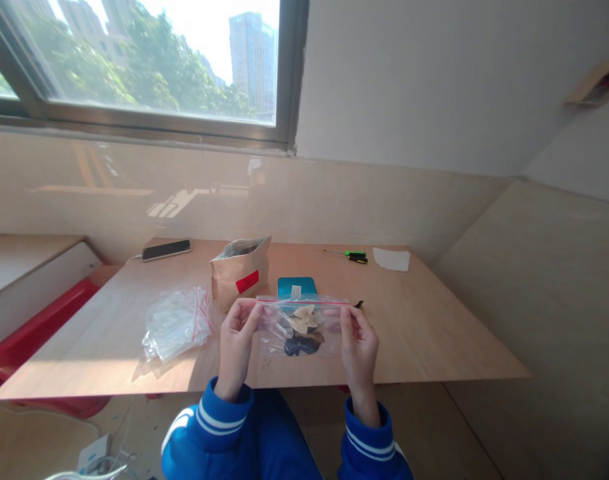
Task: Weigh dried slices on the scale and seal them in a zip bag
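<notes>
Left hand (240, 340) and right hand (360, 343) both pinched, thumb against fingers, each gripping a top corner of clear zip bag (274, 331), held over counter (424, 327) near its front edge. Bag contents: pale pieces (304, 319) above dark pieces (303, 345). Brown pouch (228, 287) stands behind left hand, mouth open, dark contents barely visible. Bag pile (177, 327) left of it, contents unclear.

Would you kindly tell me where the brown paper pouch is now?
In the head view, the brown paper pouch stands open on the table, left of the teal object, beyond the left hand and right of the clear bags.
</notes>
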`<action>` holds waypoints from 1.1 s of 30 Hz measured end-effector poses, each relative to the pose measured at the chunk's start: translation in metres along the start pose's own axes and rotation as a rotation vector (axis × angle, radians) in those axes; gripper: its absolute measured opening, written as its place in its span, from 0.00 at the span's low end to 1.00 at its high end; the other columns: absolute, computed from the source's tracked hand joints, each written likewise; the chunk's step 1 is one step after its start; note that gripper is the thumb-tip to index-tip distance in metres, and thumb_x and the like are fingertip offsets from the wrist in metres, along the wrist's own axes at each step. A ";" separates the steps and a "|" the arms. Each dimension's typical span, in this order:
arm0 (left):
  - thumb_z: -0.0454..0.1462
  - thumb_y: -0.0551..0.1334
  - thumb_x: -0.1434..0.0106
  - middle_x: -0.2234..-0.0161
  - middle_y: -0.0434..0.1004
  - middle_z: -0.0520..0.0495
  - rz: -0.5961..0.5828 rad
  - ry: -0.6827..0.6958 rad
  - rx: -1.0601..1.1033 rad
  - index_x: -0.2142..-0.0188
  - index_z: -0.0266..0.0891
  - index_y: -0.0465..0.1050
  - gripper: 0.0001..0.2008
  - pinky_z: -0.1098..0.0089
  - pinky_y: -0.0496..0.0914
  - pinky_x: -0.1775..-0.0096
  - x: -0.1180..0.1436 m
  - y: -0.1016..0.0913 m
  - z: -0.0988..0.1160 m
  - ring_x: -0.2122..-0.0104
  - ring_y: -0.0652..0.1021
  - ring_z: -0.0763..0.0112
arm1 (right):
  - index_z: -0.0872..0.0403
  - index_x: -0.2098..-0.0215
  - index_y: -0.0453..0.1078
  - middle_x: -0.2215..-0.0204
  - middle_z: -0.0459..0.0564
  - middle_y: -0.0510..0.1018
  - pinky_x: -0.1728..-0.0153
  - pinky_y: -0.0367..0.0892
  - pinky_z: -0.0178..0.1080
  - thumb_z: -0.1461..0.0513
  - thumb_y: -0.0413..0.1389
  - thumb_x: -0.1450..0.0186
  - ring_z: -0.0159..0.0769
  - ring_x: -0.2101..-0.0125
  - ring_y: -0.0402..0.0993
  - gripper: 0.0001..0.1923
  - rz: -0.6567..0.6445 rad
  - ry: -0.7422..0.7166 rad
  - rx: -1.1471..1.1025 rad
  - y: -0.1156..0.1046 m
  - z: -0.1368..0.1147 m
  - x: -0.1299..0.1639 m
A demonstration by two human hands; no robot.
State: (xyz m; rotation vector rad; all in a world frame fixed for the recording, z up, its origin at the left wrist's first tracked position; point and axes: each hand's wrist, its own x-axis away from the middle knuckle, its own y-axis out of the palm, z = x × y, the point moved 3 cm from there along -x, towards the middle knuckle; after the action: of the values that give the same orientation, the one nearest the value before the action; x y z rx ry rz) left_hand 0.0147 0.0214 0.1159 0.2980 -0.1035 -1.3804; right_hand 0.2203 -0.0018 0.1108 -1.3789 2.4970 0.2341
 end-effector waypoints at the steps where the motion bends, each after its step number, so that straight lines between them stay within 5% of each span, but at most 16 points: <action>1: 0.45 0.66 0.44 0.74 0.76 0.53 0.013 -0.001 -0.005 0.68 0.39 0.71 0.12 0.76 0.68 0.71 0.000 0.001 0.001 0.73 0.75 0.74 | 0.55 0.67 0.73 0.69 0.53 0.83 0.69 0.74 0.39 0.48 0.56 0.37 0.40 0.71 0.79 0.18 0.019 0.002 -0.015 0.000 -0.001 0.000; 12: 0.46 0.66 0.44 0.76 0.74 0.54 0.085 0.053 -0.034 0.68 0.39 0.71 0.13 0.76 0.67 0.75 0.005 0.005 0.005 0.77 0.74 0.76 | 0.54 0.70 0.72 0.72 0.50 0.82 0.63 0.73 0.40 0.52 0.56 0.36 0.37 0.69 0.78 0.14 0.124 -0.098 -0.026 -0.002 -0.009 0.000; 18: 0.46 0.63 0.41 0.75 0.72 0.54 0.033 -0.007 0.037 0.68 0.39 0.70 0.12 0.74 0.68 0.70 0.005 0.010 -0.001 0.73 0.73 0.75 | 0.54 0.66 0.74 0.71 0.51 0.83 0.68 0.73 0.39 0.49 0.54 0.35 0.37 0.73 0.78 0.17 -0.028 -0.015 0.005 0.002 -0.007 -0.003; 24: 0.45 0.61 0.38 0.69 0.73 0.52 -0.008 0.044 0.048 0.64 0.40 0.71 0.11 0.74 0.67 0.64 0.009 0.010 -0.005 0.67 0.72 0.74 | 0.55 0.60 0.75 0.60 0.56 0.83 0.60 0.74 0.43 0.45 0.53 0.36 0.45 0.59 0.80 0.23 -0.049 0.014 0.031 0.001 -0.002 -0.001; 27: 0.45 0.62 0.38 0.70 0.71 0.53 -0.003 0.091 0.017 0.65 0.40 0.71 0.10 0.74 0.66 0.65 0.012 0.009 -0.004 0.69 0.71 0.74 | 0.54 0.54 0.72 0.60 0.55 0.83 0.60 0.75 0.43 0.47 0.54 0.36 0.44 0.61 0.81 0.22 -0.062 0.068 -0.041 0.003 -0.002 0.000; 33: 0.45 0.61 0.38 0.73 0.71 0.54 0.046 0.152 -0.045 0.68 0.40 0.70 0.10 0.74 0.66 0.66 0.013 0.005 -0.001 0.71 0.71 0.75 | 0.54 0.64 0.72 0.67 0.53 0.83 0.60 0.75 0.43 0.49 0.58 0.38 0.41 0.65 0.81 0.16 -0.034 0.078 -0.096 0.001 -0.006 0.001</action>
State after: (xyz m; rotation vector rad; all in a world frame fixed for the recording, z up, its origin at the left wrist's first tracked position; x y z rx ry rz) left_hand 0.0220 0.0096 0.1145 0.3596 0.0464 -1.3085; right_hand 0.2183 -0.0039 0.1161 -1.4935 2.5535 0.3032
